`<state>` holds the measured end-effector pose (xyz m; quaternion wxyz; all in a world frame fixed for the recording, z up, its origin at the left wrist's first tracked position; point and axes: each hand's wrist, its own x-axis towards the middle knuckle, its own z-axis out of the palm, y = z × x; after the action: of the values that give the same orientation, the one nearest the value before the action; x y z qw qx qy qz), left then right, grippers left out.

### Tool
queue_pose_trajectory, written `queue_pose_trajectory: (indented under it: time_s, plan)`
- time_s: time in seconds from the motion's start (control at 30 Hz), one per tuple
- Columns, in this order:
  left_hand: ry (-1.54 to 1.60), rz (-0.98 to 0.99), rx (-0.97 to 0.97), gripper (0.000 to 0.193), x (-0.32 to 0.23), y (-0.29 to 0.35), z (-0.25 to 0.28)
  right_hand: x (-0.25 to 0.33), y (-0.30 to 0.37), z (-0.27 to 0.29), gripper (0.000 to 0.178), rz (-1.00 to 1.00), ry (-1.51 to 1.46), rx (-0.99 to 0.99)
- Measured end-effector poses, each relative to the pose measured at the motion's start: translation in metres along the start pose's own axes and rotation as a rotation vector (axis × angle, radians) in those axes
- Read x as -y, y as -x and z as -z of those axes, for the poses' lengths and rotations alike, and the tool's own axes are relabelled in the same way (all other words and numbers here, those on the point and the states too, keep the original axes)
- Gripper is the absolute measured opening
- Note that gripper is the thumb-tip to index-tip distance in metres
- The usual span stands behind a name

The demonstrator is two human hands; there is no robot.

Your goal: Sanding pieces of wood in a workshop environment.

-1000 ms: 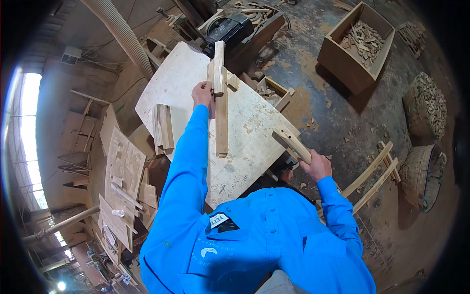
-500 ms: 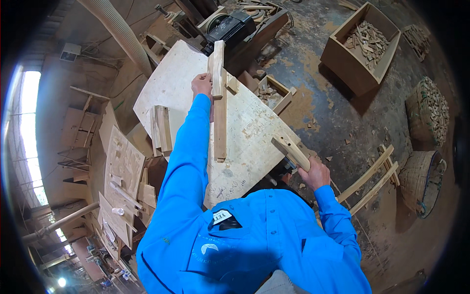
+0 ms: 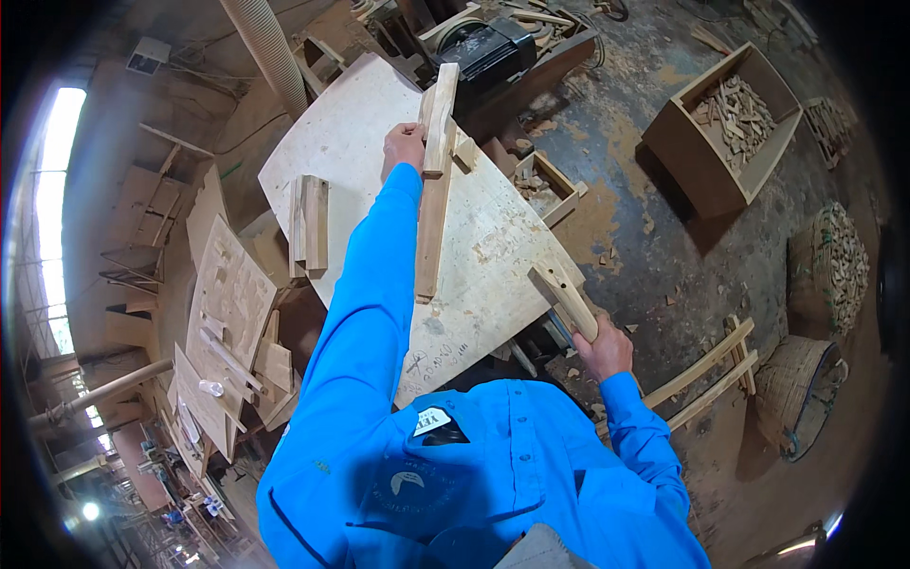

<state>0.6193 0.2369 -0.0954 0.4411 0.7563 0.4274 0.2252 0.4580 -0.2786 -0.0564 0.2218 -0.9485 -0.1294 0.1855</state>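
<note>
On a pale, triangular-looking tabletop (image 3: 351,123), my left hand (image 3: 405,147) is closed at the left side of a short wooden block (image 3: 440,119). The block overlaps a longer wooden strip (image 3: 434,237) that runs back toward me. A small wood piece (image 3: 465,155) juts out on the block's right. At the table's right corner, my right hand (image 3: 607,347) grips the near end of a pale wooden handle (image 3: 574,308). Dark holes or bolt heads show on its far end. My left fingertips are partly hidden by the wood.
Left of my forearm, several wooden strips (image 3: 311,226) lie stacked on the table. Beyond it stands a machine with a black motor (image 3: 485,52). Offcuts fill a large box (image 3: 697,156) and a basket (image 3: 801,275) at right. A wooden frame (image 3: 701,375) lies near another basket (image 3: 794,389).
My view has turned slightly, so the table and wood appear tilted clockwise. Both hands keep their places on the block and the handle.
</note>
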Motion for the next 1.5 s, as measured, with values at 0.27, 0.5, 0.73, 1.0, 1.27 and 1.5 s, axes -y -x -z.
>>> queue_pose_trajectory:
  time_s: [0.27,0.5,0.73,1.0,1.27,1.5]
  plan:
    - [0.021,-0.014,0.018,0.025,-0.009,0.003,0.008,-0.008,-0.002,-0.017,0.042,0.005,0.019,-0.029]
    - [0.006,-0.050,0.028,0.026,-0.021,0.012,0.010,-0.009,-0.001,-0.020,0.041,-0.008,0.012,-0.052]
    - [-0.062,-0.058,0.003,0.028,-0.022,0.012,0.019,-0.006,-0.004,-0.023,0.044,0.015,0.007,-0.051]
    - [-0.118,-0.055,0.070,0.033,-0.031,0.028,0.028,-0.014,-0.004,-0.026,0.047,-0.010,0.019,-0.039]
    - [-0.177,-0.052,0.156,0.042,-0.042,0.041,0.040,0.000,0.002,-0.014,0.048,-0.037,0.050,-0.045]
    - [-0.100,-0.167,0.024,0.036,-0.006,0.013,0.018,0.003,0.002,-0.006,0.044,-0.048,0.059,-0.021]
